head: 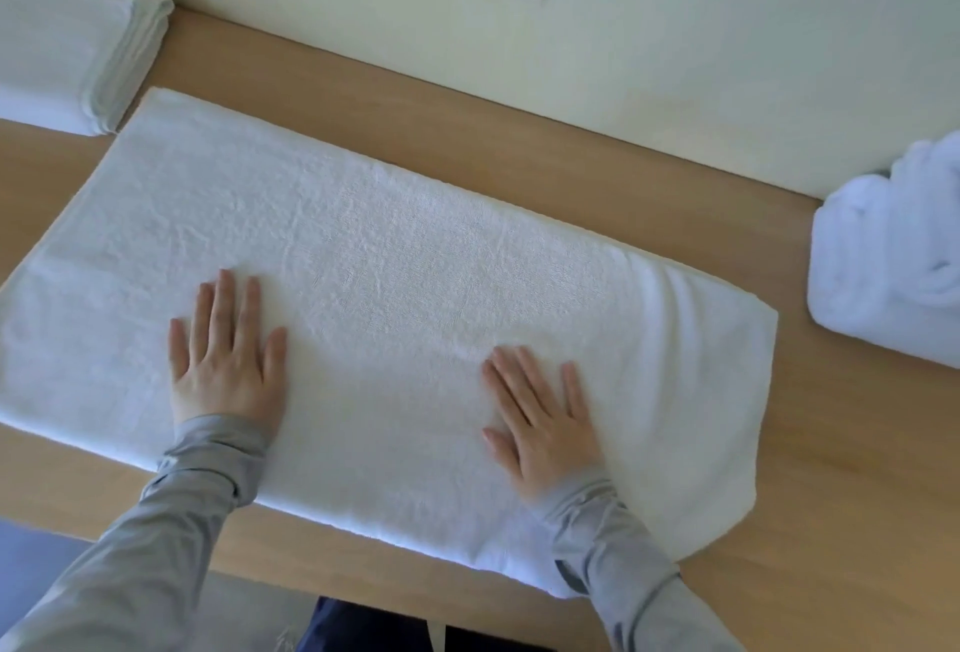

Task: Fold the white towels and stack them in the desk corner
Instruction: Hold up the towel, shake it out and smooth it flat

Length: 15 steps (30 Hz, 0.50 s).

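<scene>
On the desk (519,131), both hands (228,355) (540,417) lie flat, fingers spread, on the towel (389,261); folded stack (78,43) left, crumpled towels (893,261) right.

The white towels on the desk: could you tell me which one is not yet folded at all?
The bunched towel at the desk's right edge; the left stack is folded and the middle towel lies flat.

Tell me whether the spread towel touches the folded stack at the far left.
Apart. The head view shows a strip of bare desk between the spread towel and the folded stack.
</scene>
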{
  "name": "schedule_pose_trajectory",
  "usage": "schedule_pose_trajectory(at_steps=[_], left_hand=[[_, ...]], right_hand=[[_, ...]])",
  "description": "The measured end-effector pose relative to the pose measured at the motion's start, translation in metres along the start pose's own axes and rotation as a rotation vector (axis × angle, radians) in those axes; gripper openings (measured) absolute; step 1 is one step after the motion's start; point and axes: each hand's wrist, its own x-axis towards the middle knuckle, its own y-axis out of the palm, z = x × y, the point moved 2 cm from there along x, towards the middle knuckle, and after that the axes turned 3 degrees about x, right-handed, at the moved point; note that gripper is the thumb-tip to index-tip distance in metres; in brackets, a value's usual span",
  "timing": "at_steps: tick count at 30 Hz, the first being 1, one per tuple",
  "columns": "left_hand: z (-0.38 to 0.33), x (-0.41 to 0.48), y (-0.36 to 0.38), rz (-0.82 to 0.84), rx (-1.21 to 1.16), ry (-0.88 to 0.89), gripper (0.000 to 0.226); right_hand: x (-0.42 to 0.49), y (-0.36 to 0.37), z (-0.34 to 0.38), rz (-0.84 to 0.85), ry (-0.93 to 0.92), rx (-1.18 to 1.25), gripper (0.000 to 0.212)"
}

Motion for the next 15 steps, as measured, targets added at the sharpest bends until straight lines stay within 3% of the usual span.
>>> schedule_pose_trajectory(at_steps=[4, 7, 10, 13, 15], left_hand=[[-0.001, -0.001, 0.0, 0.005, -0.007, 0.003, 0.065], [-0.003, -0.004, 0.0, 0.012, -0.032, -0.011, 0.067], [-0.031, -0.018, -0.005, -0.018, -0.096, 0.043, 0.067], [-0.086, -0.045, -0.006, 0.038, -0.145, 0.212, 0.068], [-0.124, -0.063, -0.001, 0.094, -0.163, 0.311, 0.067]], right_hand=[[-0.006, -0.016, -0.039, 0.033, 0.215, -0.011, 0.062], [-0.006, -0.021, -0.039, -0.011, 0.189, 0.139, 0.057], [-0.026, -0.033, -0.057, -0.239, 0.382, 0.483, 0.058], [-0.071, -0.043, -0.091, -0.585, 0.776, 0.666, 0.053], [-0.103, -0.04, -0.113, -0.677, 1.022, 0.799, 0.05]])
